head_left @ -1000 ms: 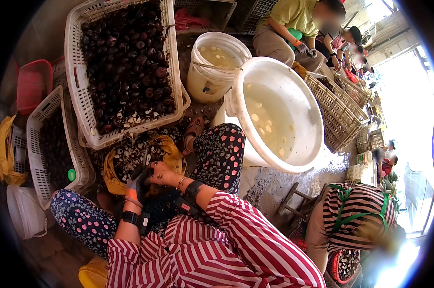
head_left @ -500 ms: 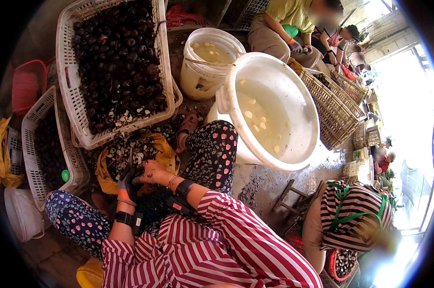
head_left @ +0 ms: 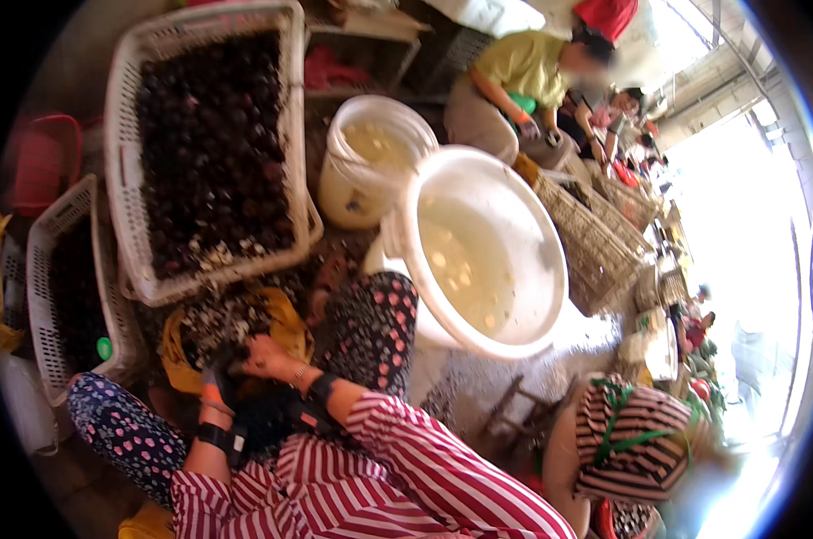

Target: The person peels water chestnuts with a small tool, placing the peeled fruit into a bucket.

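My left hand (head_left: 218, 372), in a dark glove, and my bare right hand (head_left: 266, 357) are close together between my knees. Both have curled fingers; whatever they hold is too small and blurred to make out. Just beyond them a yellow bag (head_left: 291, 310) lies open, full of dark and whitish peelings (head_left: 211, 325). Past the bag stands a large white crate (head_left: 117, 153) heaped with dark, round water chestnuts (head_left: 218, 157). Some pale scraps lie at the crate's near end.
Right of my knee, a wide white tub (head_left: 534, 247) holds cloudy water and pale pieces; a white bucket (head_left: 345, 202) stands behind it. A smaller crate (head_left: 43, 269) is at left. Co-workers sit at back right and near right, beside stacked baskets (head_left: 586, 242) and a wooden stool (head_left: 514, 409).
The whole view has shifted, so the tub and crates sit lower and further left. My hands stay together by the yellow bag, with little change in pose.
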Demonstrator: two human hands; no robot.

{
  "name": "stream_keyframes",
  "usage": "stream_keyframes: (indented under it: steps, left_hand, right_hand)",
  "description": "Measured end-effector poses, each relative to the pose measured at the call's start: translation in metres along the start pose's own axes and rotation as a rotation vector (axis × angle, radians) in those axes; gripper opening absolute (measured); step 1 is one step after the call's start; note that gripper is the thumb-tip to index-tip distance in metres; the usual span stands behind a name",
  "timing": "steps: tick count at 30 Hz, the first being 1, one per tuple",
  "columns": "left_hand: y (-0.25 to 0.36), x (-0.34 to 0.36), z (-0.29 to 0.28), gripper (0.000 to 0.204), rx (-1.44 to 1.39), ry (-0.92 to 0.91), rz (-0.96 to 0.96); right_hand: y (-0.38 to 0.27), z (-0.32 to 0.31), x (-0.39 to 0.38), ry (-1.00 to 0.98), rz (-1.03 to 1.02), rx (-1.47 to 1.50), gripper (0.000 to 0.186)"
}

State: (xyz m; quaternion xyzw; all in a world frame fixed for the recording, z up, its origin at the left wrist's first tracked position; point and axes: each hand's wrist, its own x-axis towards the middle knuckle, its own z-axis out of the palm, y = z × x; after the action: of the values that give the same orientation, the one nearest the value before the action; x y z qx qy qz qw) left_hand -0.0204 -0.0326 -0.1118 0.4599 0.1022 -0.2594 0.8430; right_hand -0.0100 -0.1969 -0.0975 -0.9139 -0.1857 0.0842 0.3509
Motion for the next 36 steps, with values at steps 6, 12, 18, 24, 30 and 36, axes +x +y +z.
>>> stream_keyframes:
  steps: [6,12,18,24,30,36]
  left_hand:
    - [0.042,-0.013,0.026,0.032,1.129,-0.16,0.443]
    - [0.021,-0.006,0.009,0.028,-0.122,0.075,-0.208]
    - [-0.005,0.006,-0.007,0.026,0.194,-0.006,0.013]
    - [0.009,0.006,-0.004,0.041,0.269,0.003,-0.036]
    - [0.03,-0.006,0.031,0.03,-0.121,0.129,-0.174]
    - [0.018,0.003,0.016,0.033,0.173,0.006,0.059]
  right_hand:
    - [-0.008,-0.03,-0.001,-0.128,0.297,0.337,0.052]
    - [-0.027,-0.036,0.0,-0.175,0.338,0.283,0.051]
    - [-0.014,-0.023,0.002,-0.236,0.246,0.004,0.047]
    - [-0.005,-0.008,-0.001,-0.188,0.225,-0.013,0.045]
    - [-0.02,-0.039,0.003,-0.278,0.358,0.157,0.046]
    - [-0.021,-0.034,0.005,-0.173,0.282,0.107,0.043]
